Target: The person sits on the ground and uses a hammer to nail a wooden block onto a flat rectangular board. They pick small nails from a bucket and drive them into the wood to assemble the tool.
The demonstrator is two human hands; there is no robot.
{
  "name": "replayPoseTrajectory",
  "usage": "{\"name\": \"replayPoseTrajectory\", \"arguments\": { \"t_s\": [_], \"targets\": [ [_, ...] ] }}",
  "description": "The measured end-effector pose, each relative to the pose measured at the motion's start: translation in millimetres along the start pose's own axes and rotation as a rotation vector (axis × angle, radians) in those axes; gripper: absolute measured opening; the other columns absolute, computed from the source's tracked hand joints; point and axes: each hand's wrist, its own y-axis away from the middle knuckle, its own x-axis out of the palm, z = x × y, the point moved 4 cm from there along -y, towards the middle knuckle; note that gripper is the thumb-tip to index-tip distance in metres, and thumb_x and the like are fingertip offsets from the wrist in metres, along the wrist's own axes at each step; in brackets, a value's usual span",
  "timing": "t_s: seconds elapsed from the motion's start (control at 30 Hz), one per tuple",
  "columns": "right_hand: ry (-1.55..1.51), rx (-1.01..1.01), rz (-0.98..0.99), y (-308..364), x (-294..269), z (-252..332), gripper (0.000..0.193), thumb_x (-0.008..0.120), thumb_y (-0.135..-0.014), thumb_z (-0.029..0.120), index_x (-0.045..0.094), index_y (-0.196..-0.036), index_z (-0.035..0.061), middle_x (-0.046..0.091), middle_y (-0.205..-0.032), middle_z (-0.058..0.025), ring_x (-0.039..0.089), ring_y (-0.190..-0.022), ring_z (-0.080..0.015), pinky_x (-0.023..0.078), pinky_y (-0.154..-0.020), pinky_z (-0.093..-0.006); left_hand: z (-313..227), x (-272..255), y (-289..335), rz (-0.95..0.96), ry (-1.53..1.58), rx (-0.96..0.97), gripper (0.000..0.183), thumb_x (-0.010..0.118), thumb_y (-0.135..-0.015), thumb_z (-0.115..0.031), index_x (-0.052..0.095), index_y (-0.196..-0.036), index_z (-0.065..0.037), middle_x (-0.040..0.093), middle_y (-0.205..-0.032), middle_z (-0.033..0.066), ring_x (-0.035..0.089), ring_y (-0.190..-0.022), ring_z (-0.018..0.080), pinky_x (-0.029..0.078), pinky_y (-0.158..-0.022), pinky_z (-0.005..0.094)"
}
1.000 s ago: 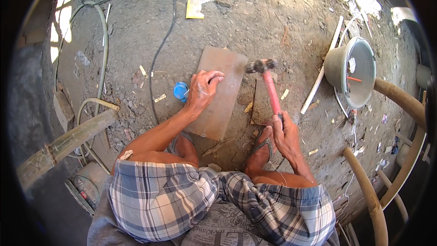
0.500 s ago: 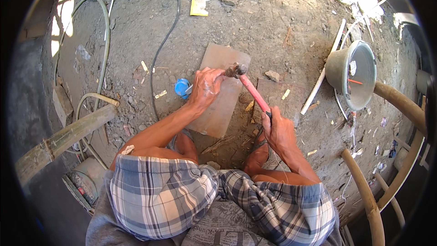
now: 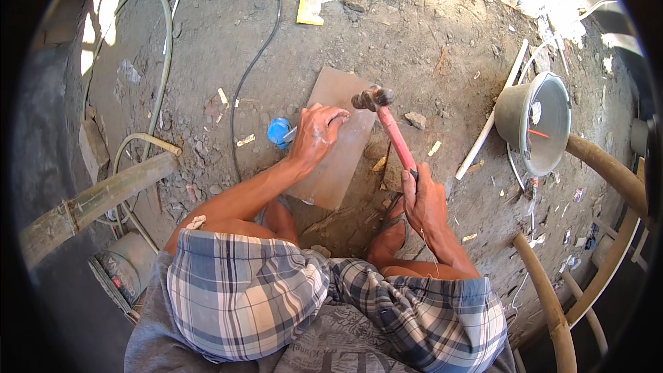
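Note:
My right hand (image 3: 425, 200) grips a hammer (image 3: 394, 131) by the lower end of its red handle. Its dark head is up, apart from my left hand and to the right of it. My left hand (image 3: 316, 135) is closed in a pinch over a flat brownish board (image 3: 335, 166) on the ground. What the pinched fingertips hold is too small to make out. Just left of that hand lies a round blue lid-like piece (image 3: 278, 130), with a thin pale stick between the two.
A grey bucket (image 3: 510, 112) lies tipped at the right, beside a white pipe (image 3: 480, 141). Bamboo poles (image 3: 103, 190) reach in from both sides. A dark cable (image 3: 259, 45) and a pale hose (image 3: 163, 62) cross the dirt at left. A stone (image 3: 416, 120) sits right of the board.
The hammer's head has moved up and to the right, off my left hand's fingertips. My left hand stays over the board, still pinched.

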Motion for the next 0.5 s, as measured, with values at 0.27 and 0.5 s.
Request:
{"name": "replayPoseTrajectory", "arguments": {
  "t_s": [0.27, 0.5],
  "targets": [
    [0.095, -0.041, -0.025, -7.7, -5.9, -3.6, 0.024, 0.061, -0.111, 0.027, 0.053, -0.108, 0.0052, 0.066, -0.069, -0.0247, 0.068, -0.063, -0.0502, 0.051, -0.055, -0.0575, 3.5, -3.3, 3.6, 0.082, 0.010, -0.076, 0.044, 0.084, -0.088, -0.017, 0.074, -0.128, -0.002, 0.075, -0.124, 0.0173, 0.066, -0.117, 0.0363, 0.049, -0.105, 0.0474],
    [0.023, -0.135, -0.109, -0.9, -63.0, 54.2, 0.018, 0.064, -0.109, 0.020, 0.056, -0.114, 0.0044, 0.067, -0.068, -0.0220, 0.071, -0.063, -0.0453, 0.052, -0.055, -0.0529, -12.0, -18.9, 28.8, 0.257, -0.409, -0.262, 0.138, 0.098, -0.074, -0.045, 0.013, -0.172, 0.003, 0.010, -0.177, 0.0364, 0.020, -0.163, 0.0541, 0.030, -0.131, 0.0520]
  ]
}}
